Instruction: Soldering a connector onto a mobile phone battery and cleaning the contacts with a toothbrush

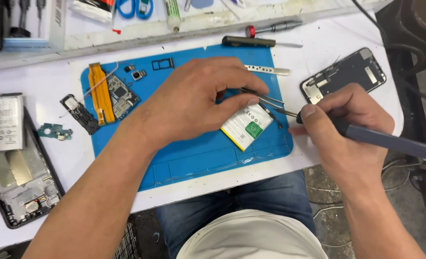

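My left hand [201, 93] rests on a blue work mat [193, 153] and pinches metal tweezers [265, 98] whose tips point right. Under it lies a white phone battery [246, 127] with a green label. My right hand [342, 127] grips a dark-handled soldering iron [390, 141]; its thin tip [285, 111] meets the tweezer tips just above the battery's upper right corner. What sits between the tips is too small to tell.
On the mat's left lie a circuit board [121, 96], an orange flex cable [100, 93], a black bracket [80, 112] and a card tray [163, 63]. An open phone body [18, 177] lies far left, another phone frame [345, 74] at right. Screwdrivers [261, 42] lie behind the mat.
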